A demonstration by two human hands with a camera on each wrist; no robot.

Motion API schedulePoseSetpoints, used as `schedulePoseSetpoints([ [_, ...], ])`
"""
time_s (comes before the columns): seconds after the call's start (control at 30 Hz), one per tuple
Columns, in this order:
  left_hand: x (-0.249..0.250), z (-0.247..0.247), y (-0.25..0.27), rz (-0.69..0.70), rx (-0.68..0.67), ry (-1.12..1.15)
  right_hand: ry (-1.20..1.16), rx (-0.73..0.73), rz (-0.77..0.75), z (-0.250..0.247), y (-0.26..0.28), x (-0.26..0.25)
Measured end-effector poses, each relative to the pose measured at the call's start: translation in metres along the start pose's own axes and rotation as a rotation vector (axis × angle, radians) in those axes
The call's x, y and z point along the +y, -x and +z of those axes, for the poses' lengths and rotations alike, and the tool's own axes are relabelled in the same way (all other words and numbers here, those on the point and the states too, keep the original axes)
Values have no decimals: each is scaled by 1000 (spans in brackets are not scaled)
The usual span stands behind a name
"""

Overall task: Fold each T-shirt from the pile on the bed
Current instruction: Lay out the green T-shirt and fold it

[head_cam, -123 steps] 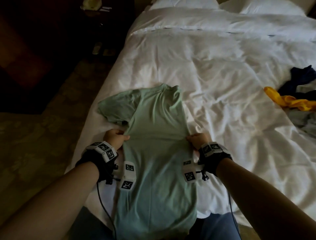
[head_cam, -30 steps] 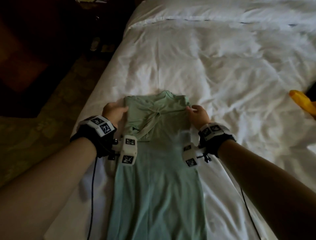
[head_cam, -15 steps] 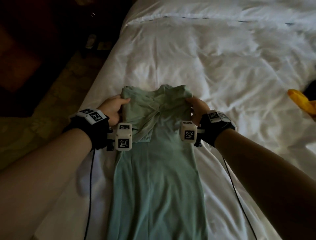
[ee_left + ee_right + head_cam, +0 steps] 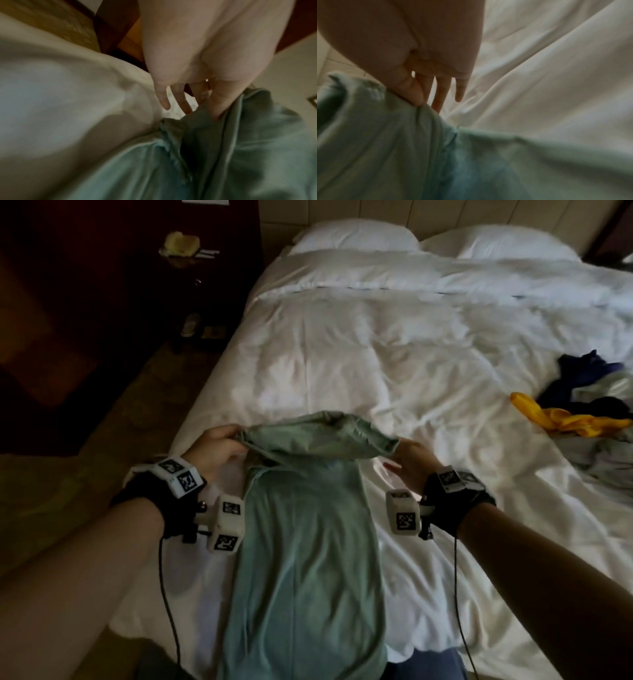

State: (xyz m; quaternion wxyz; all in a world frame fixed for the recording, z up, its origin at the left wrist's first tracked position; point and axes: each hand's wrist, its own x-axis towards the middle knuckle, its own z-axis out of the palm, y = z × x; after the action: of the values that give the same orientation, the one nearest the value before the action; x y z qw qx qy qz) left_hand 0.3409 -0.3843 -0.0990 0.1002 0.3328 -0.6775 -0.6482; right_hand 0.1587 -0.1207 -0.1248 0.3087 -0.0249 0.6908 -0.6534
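A pale green T-shirt (image 4: 305, 549) lies lengthwise on the white bed (image 4: 376, 364), folded into a narrow strip that hangs over the near edge. Its collar end (image 4: 318, 440) is lifted off the bed and bent back toward me. My left hand (image 4: 219, 448) pinches the left corner of that lifted end, thumb on the green T-shirt (image 4: 240, 142). My right hand (image 4: 409, 458) pinches the right corner, thumb pressed on the green T-shirt (image 4: 393, 142) while its other fingers (image 4: 441, 94) stay straight over the sheet.
A pile of clothes (image 4: 589, 412), dark blue, yellow and grey, lies at the bed's right side. Two pillows (image 4: 356, 237) sit at the head. A dark nightstand (image 4: 185, 268) and carpet are to the left of the bed.
Both hands have lifted the shirt's collar end off the bed and drawn it back toward me; earlier it lay flat with the sleeves folded in.
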Motion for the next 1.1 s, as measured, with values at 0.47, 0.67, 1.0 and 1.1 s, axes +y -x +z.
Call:
schedulePoseSetpoints([
  [0.47, -32, 20, 38, 477, 140, -656, 969, 2, -448, 31, 37, 31],
  [0.67, -54, 54, 19, 243, -305, -1329, 1259, -240, -248, 69, 29, 60],
  [1.0, -82, 34, 8, 195, -430, -1359, 1322, -374, -170, 30, 7, 79],
  [1.1, -69, 28, 6, 301, -206, -854, 1011, -152, -212, 27, -2, 68],
])
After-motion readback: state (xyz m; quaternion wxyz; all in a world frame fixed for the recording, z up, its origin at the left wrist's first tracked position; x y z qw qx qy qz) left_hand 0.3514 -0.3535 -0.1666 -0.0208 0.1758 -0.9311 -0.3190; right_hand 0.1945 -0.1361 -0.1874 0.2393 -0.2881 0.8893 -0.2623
